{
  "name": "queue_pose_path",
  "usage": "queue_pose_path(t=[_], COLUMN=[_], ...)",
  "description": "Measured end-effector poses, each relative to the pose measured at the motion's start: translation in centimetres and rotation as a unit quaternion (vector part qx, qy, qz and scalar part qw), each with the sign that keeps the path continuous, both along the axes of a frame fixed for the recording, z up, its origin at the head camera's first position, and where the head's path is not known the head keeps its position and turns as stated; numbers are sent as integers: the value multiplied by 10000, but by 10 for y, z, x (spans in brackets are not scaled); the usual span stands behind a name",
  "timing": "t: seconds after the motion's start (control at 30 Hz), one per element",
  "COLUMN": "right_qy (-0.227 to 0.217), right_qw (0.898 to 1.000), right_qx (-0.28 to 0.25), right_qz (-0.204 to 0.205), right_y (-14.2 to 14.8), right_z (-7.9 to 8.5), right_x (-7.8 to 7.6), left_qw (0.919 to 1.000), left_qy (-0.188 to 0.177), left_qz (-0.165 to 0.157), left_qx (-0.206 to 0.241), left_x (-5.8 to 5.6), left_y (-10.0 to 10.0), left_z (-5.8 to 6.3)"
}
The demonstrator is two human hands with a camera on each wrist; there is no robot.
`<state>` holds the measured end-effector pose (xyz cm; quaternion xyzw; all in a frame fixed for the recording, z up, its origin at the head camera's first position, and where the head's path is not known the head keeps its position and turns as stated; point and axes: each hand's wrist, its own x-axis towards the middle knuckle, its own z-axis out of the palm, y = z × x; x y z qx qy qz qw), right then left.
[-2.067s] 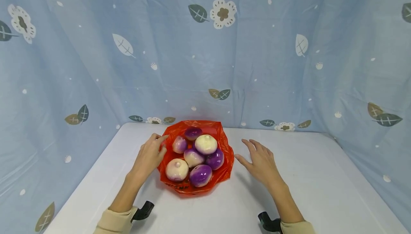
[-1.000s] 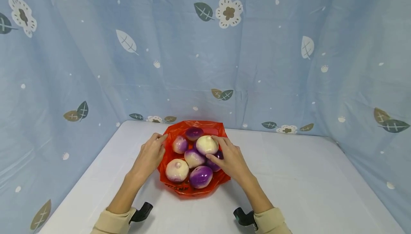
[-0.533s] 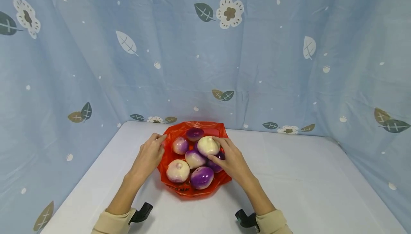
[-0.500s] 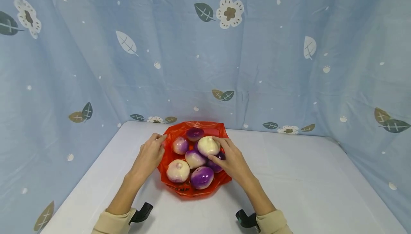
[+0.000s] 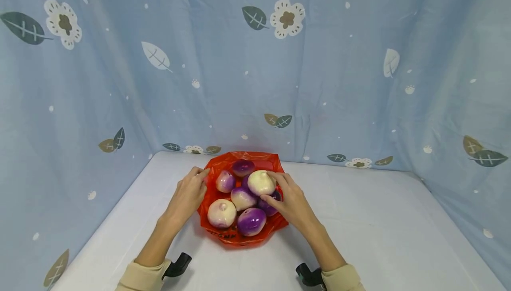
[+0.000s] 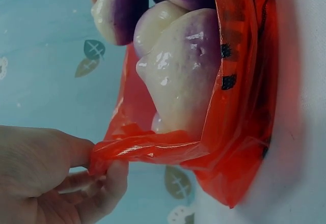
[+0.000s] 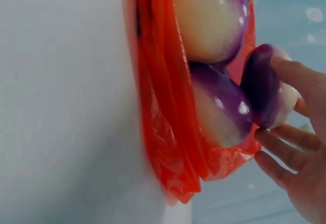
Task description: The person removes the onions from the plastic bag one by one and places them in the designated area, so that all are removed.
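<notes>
A red plastic bag (image 5: 214,233) lies spread with its mouth open and several glossy purple-and-cream onions inside. My left hand (image 5: 186,197) pinches the bag's left rim between thumb and fingers; the left wrist view shows the red film (image 6: 147,147) gathered in that grip. With thumb and fingertips my right hand (image 5: 293,202) holds the topmost pale-ended onion (image 5: 261,182). In the right wrist view the thumb lies on the purple side of this onion (image 7: 265,84), close against a neighbouring onion (image 7: 221,107). Other onions (image 5: 222,213) rest lower in the bag.
The bag lies on a white tabletop (image 5: 383,233), towards its far left part. A blue patterned curtain (image 5: 215,60) hangs behind the table and along both sides. Black wrist-mounted devices (image 5: 178,265) stick out near both cuffs.
My right hand has come in from the right of the bag and taken hold of the top onion, which has shifted slightly to the right. My left hand stays at the rim.
</notes>
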<state>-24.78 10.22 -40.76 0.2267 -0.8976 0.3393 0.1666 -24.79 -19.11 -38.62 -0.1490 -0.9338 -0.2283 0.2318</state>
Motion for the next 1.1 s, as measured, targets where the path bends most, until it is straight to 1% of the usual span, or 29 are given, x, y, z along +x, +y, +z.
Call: queue_pose_path(t=[0.1,0.33,0.53,0.7,0.9,1.1], right_qy=[18,10,294,462,277,95], right_qw=[10000,9998,9991,9979,9974,9956], right_qx=[-59,57,159,196,114,91], right_qz=[-43,-179,-243,-399,-648,-923], right_y=[4,18,34,50,73,95], right_z=[3,8,7,1,-6,-20], right_x=[2,6,10,12,7,-1], left_qw=[10000,10000,9999,9999,9999,9999], left_qy=[10,-83,-110,-114,-108,-156], left_qz=[-12,-8,-17,0,12,-15], left_qx=[7,-25,-35,-31,-49,-18], left_x=[1,0,1,1,0,1], left_y=[0,0,0,-2,-2,0], left_z=[0,-1,-2,-3,-3,-3])
